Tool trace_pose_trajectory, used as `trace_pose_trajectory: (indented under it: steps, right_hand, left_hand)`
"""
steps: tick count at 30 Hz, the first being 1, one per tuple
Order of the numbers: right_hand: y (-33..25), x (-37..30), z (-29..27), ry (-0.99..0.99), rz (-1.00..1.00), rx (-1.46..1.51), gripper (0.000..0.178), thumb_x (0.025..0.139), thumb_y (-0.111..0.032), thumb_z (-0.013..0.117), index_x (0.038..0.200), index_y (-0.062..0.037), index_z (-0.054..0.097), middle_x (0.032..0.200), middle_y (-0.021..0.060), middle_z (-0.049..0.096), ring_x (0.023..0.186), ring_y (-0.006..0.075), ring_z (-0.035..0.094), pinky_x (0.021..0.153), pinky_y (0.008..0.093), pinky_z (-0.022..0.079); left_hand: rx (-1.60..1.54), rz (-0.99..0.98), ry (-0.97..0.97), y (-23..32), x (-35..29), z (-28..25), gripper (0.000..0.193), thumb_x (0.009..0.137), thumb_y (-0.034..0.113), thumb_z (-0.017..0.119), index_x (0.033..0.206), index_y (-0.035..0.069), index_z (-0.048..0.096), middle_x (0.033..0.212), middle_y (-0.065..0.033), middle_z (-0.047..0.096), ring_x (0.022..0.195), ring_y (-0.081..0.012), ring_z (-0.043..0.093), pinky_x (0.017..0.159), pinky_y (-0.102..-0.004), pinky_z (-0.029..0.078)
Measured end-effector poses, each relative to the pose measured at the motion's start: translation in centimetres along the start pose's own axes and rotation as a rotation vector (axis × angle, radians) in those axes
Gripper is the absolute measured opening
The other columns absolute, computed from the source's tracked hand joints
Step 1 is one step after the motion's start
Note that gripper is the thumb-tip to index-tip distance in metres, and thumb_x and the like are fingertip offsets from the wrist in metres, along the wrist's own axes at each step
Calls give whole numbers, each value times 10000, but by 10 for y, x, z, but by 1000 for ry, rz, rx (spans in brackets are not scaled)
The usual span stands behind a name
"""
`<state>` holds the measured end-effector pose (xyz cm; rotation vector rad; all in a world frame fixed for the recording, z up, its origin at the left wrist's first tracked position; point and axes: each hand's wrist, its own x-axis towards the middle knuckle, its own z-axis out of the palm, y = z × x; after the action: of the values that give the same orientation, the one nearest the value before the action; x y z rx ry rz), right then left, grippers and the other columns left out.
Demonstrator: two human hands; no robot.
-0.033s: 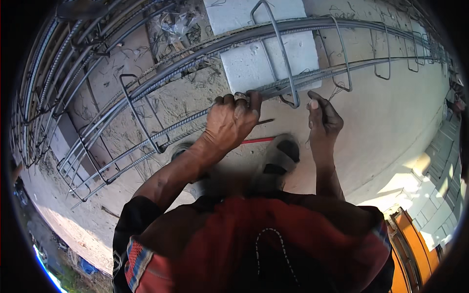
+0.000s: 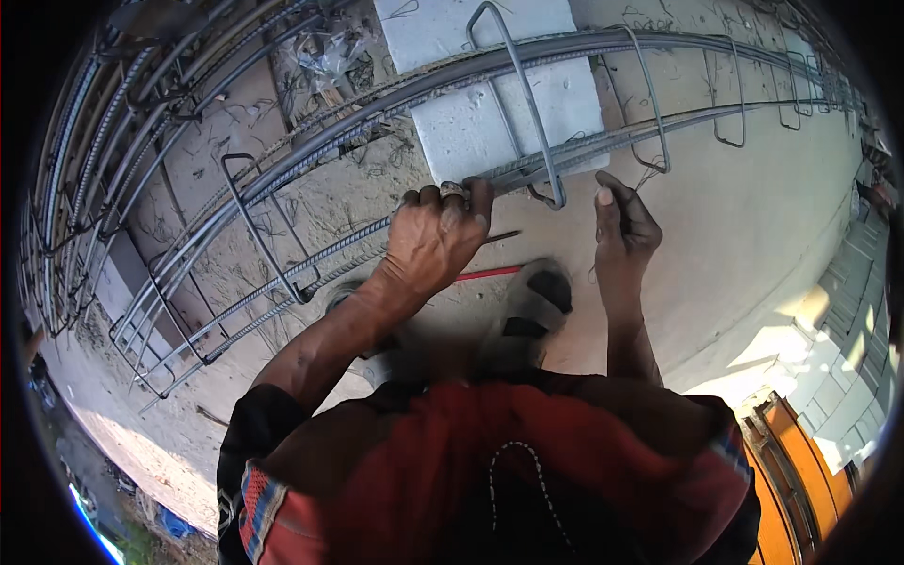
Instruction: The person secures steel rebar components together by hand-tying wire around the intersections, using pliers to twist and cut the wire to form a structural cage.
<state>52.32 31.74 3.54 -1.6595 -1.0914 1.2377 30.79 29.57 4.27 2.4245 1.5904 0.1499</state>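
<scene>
A long cage of ribbed steel bars [image 2: 348, 235] with bent wire stirrups runs from left to right in front of me. My left hand [image 2: 435, 235] is wrapped over its near bars, just left of a tall stirrup [image 2: 527, 104]. A thin dark rod [image 2: 502, 236] sticks out beside that hand; its other end is hidden. To the right, apart from the bars, my right hand [image 2: 625, 226] is closed with thumb and forefinger together. Something thin like wire shows faintly at its edge, but what the fingers hold is too small to tell. Loose tie wire [image 2: 648, 177] hangs near another stirrup.
Under the cage lies a white block [image 2: 508, 122]. More bar cages [image 2: 89, 160] are stacked at the far left. My sandalled foot [image 2: 541, 297] stands near a thin red strip [image 2: 490, 273]. Orange metal pieces [image 2: 791, 461] and grey blocks [image 2: 862, 348] are at right.
The whole view has shifted slightly, so the cage and block sit a little further left. My left hand keeps its grip on the bars; my right hand keeps its pinched shape.
</scene>
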Motion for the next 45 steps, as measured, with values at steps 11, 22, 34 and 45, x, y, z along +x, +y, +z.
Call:
trace_pose_trajectory:
  steps: [11,22,34,45]
  right_hand:
    - [7,54,-60,234,-323,-401,227,806,-198,706,847,24,675,595,-11,548,491,27,373,436,219,283]
    - [-7,-8,-6,-262,42,2,400,944,-320,483,1072,35,616,661,-12,538,538,19,345,479,194,268]
    - [3,-11,-25,-145,-163,-293,256,925,-146,509,1050,40,633,673,65,587,560,73,485,496,222,377]
    - [-67,-1,-39,-317,-831,-676,290,758,29,607,1037,-40,647,859,46,573,619,158,579,516,278,448]
  left_hand:
    - [-209,-51,47,13,15,7,184,722,11,556,905,22,557,739,-142,588,654,-321,610,542,-404,508]
    - [-669,-282,-254,25,42,-21,411,758,357,688,958,1,643,714,-180,641,676,-318,654,615,-423,509]
    - [-557,-326,-151,36,42,-14,352,794,416,655,783,66,691,616,-96,644,602,-286,653,574,-395,519]
    - [-605,-336,-148,33,40,-14,325,796,342,674,758,20,684,591,-94,636,564,-246,653,554,-373,518]
